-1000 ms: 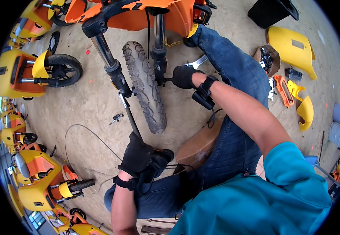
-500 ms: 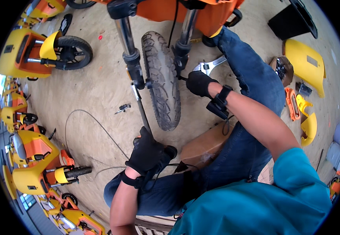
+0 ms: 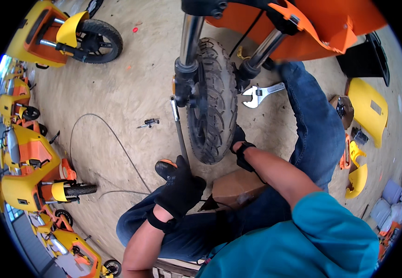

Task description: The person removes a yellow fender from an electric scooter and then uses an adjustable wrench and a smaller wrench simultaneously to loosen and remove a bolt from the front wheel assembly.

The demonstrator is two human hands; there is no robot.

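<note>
A worn black tyre (image 3: 220, 106) on a front wheel stands between the chrome legs of a fork (image 3: 191, 44). My left hand (image 3: 180, 187), in a black glove, is wrapped round the handle of a long socket wrench (image 3: 181, 139). The wrench head meets the lower end of the left fork leg, at the axle. My gloved right hand (image 3: 239, 133) is at the right side of the tyre, low down; its fingers are hidden behind the rubber. An adjustable wrench (image 3: 268, 92) lies on the ground right of the wheel.
Orange bodywork (image 3: 312, 32) hangs over the wheel. A cardboard box (image 3: 238, 187) lies by my legs, a thin cable (image 3: 117, 139) and small tool (image 3: 148, 123) to the left. Yellow scooters (image 3: 29, 169) line the left; yellow panels (image 3: 367, 109) and a black bin (image 3: 365, 58) stand right.
My right hand has left the right axle end and moved down beside the tyre. My left hand still grips the socket wrench. The view has shifted, and the fork and wheel appear turned.
</note>
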